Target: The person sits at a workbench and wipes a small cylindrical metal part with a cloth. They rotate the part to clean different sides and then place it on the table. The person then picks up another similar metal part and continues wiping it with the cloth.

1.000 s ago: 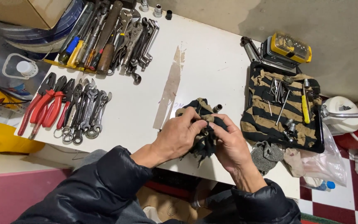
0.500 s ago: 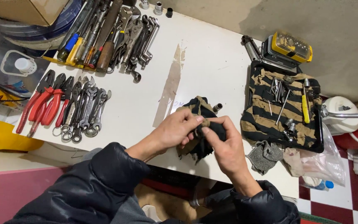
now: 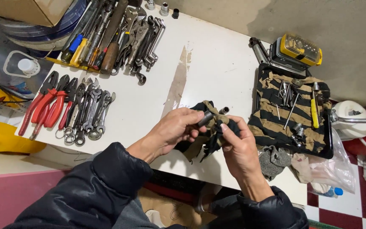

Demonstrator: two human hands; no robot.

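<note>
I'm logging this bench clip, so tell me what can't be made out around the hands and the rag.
Head view only:
- Small metal socket: the left hand and the black and tan rag cover most of it.
- Right hand fingertips: buried in the rag.
- Screwdrivers: tips cut off by the top edge.
- Bits on the striped cloth: too small.

One view only — a head camera looking steeply down, close over the table (image 3: 217, 72), tools far left, tray (image 3: 329, 152) right.

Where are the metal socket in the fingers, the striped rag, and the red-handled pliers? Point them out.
metal socket (image 3: 205, 118), head view, its middle.
striped rag (image 3: 215, 138), head view, hanging fold.
red-handled pliers (image 3: 43, 108), head view, handles.
</note>
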